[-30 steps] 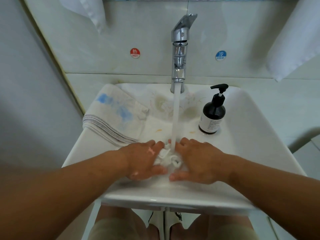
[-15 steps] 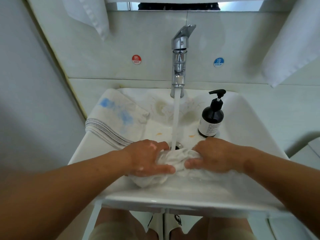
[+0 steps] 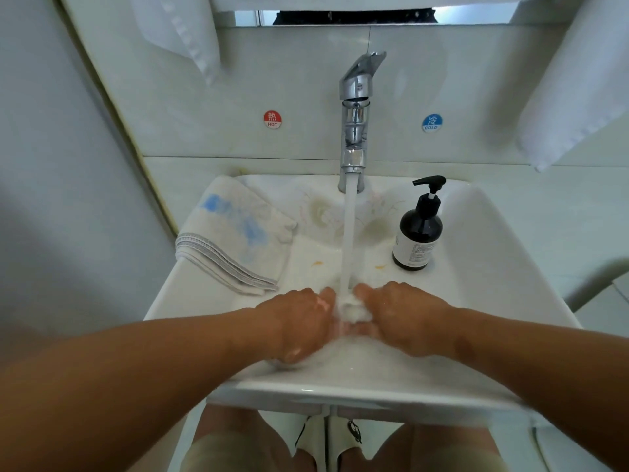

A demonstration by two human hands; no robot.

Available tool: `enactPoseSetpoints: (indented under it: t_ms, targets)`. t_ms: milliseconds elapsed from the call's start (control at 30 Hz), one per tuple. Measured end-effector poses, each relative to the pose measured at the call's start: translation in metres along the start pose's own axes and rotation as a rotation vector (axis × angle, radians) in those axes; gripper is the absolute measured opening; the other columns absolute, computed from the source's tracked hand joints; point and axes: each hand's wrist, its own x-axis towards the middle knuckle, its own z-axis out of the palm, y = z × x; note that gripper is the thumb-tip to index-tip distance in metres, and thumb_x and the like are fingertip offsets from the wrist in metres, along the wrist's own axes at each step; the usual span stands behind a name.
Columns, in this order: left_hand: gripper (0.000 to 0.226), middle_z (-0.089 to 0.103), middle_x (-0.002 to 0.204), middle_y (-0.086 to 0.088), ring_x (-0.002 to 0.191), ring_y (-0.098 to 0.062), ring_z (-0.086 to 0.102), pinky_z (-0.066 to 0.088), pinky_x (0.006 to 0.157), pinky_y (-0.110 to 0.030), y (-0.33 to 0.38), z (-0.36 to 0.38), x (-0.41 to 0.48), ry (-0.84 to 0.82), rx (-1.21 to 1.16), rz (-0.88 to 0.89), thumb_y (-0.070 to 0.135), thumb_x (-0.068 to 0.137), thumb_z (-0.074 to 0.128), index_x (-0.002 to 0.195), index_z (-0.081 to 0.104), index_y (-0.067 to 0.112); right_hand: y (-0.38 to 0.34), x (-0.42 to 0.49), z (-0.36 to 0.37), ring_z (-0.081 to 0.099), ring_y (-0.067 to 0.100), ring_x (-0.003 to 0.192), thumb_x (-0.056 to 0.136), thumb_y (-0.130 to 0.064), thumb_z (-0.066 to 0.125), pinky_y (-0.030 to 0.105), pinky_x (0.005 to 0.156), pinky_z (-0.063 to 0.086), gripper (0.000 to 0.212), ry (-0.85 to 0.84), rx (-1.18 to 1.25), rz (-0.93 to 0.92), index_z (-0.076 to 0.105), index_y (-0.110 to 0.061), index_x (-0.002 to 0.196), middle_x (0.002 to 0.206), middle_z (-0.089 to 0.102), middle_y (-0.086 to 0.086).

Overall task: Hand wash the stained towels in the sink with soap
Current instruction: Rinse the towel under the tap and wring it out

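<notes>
Head view: left hand and right hand curl their fingers round the wet towel, bunched between them under the tap stream. Likely risk: water rebounding off the wad splashes over the sink rim behind the fingers.

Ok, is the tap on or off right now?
On: a steady stream of water falls from the tap onto the towel bunched between the left hand and right hand.

We see a white towel bunched wet in the sink, a blue-stained towel folded on its left rim
</notes>
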Motion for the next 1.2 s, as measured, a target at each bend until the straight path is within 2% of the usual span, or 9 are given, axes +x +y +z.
enactPoseSetpoints:
  t_ms: [200,367,500,600,767,933,1033,1100,1200]
  targets:
    - [0.067,0.07,0.101,-0.005,0.079,-0.017,0.055,0.039,0.069,-0.031,-0.013,-0.012,-0.007,-0.082,-0.389,-0.164,0.084,0.083,0.044,0.098,0.063,0.022,0.004,-0.012,-0.018,0.055,0.005,0.068,0.081,-0.08,0.056,0.027,0.068,0.043,0.05,-0.032,0.216,-0.033,0.054,-0.031,0.073,0.071,0.06,-0.009]
    - [0.087,0.049,0.142,-0.005,0.121,-0.026,0.052,0.043,0.102,-0.04,-0.017,-0.012,-0.023,-0.105,-0.339,-0.121,0.084,0.086,0.038,0.152,0.028,0.027,-0.006,-0.015,-0.013,0.056,0.022,0.107,0.099,-0.068,0.028,0.042,0.095,0.047,0.059,-0.016,-0.117,0.012,0.031,-0.031,0.145,0.123,0.047,0.002]
    - [0.065,0.035,0.137,-0.009,0.11,-0.022,0.045,0.043,0.102,-0.042,-0.006,-0.005,-0.023,-0.179,-0.086,0.026,0.044,0.103,0.048,0.156,0.018,0.02,-0.022,-0.019,0.0,0.047,0.027,0.131,0.091,-0.072,0.043,0.044,0.11,0.04,0.088,-0.088,0.029,-0.114,-0.008,-0.042,0.155,0.153,0.029,0.002]
    - [0.054,0.036,0.144,-0.012,0.124,-0.029,0.049,0.045,0.103,-0.044,-0.014,0.001,-0.014,-0.157,0.014,0.101,0.042,0.106,0.037,0.156,0.025,0.024,-0.018,-0.011,-0.001,0.058,0.022,0.103,0.088,-0.075,0.05,0.044,0.094,0.05,0.076,-0.055,0.043,-0.085,0.011,-0.05,0.147,0.139,0.046,0.003]
    - [0.044,0.052,0.117,-0.01,0.094,-0.027,0.057,0.052,0.084,-0.043,-0.015,-0.003,-0.011,0.022,-0.027,0.017,0.04,0.108,0.021,0.139,0.049,0.029,-0.017,-0.002,-0.004,0.058,0.019,0.08,0.088,-0.079,0.046,0.044,0.079,0.055,0.051,0.008,0.002,-0.019,0.043,-0.032,0.105,0.092,0.058,-0.004]
    - [0.068,0.055,0.068,0.0,0.065,-0.017,0.05,0.039,0.065,-0.032,-0.019,-0.01,-0.011,-0.063,-0.424,-0.123,0.081,0.088,0.038,0.069,0.054,0.017,-0.002,-0.005,-0.017,0.063,0.008,0.079,0.078,-0.089,0.047,0.033,0.078,0.053,0.067,-0.082,0.273,-0.102,0.068,-0.028,0.095,0.087,0.069,-0.005]
    - [0.065,0.063,0.097,0.0,0.087,-0.017,0.056,0.041,0.076,-0.033,-0.026,-0.012,-0.015,-0.009,-0.372,-0.189,0.08,0.089,0.038,0.109,0.062,0.024,-0.002,-0.002,-0.024,0.061,0.015,0.083,0.083,-0.09,0.023,0.038,0.078,0.052,0.079,0.013,-0.005,-0.021,0.064,-0.024,0.097,0.093,0.062,0.002]
    - [0.068,0.056,0.133,-0.005,0.113,-0.022,0.055,0.042,0.092,-0.035,-0.027,-0.008,-0.021,-0.022,-0.42,-0.165,0.075,0.095,0.033,0.146,0.039,0.031,-0.006,-0.008,-0.025,0.06,0.022,0.105,0.093,-0.078,0.026,0.04,0.089,0.049,0.067,0.072,-0.117,0.012,0.049,-0.03,0.132,0.119,0.054,0.001]
    - [0.073,0.04,0.134,-0.003,0.117,-0.026,0.054,0.044,0.102,-0.042,-0.019,0.003,-0.03,-0.132,-0.331,-0.068,0.074,0.095,0.037,0.154,0.015,0.035,-0.023,-0.026,-0.017,0.053,0.021,0.118,0.093,-0.076,0.036,0.04,0.101,0.045,0.074,-0.086,0.022,-0.073,0.009,-0.043,0.153,0.135,0.044,-0.002]
